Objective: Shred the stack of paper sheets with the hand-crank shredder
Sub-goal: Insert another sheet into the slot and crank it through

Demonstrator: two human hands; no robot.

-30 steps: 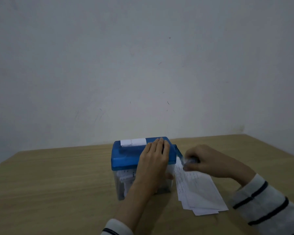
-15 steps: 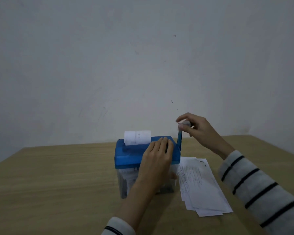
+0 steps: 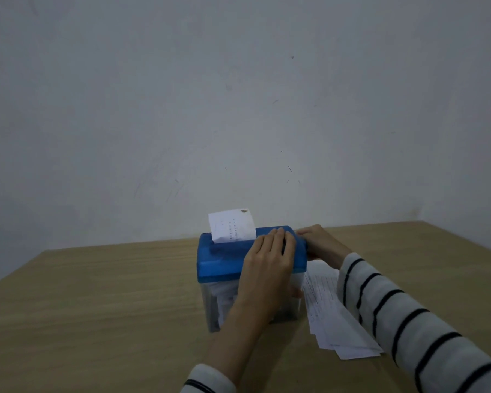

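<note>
Dropped from above the lid half a second ago: right hand point(image 3: 318, 241), now low behind the far right corner of the hand-crank shredder point(image 3: 250, 259), mostly hidden by it. Curled there, where the crank would be, but crank itself not visible, so grip cannot be told. Grown taller out of the feed slot since then: white printed sheet point(image 3: 231, 226), standing nearly upright at the back left of the blue lid, a small brown mark near its top edge.

Left hand point(image 3: 270, 268) draped over the right part of the lid, fingers straight and together, fingertips reaching the far edge, thumb down the near side of the clear bin. Pale shreds visible through the bin wall below the lid.

Stack of paper sheets point(image 3: 335, 316) lying flat on the wooden table point(image 3: 97, 307), just right of the shredder, partly under the striped right sleeve point(image 3: 403, 316). Bare grey wall point(image 3: 238, 95) behind.
</note>
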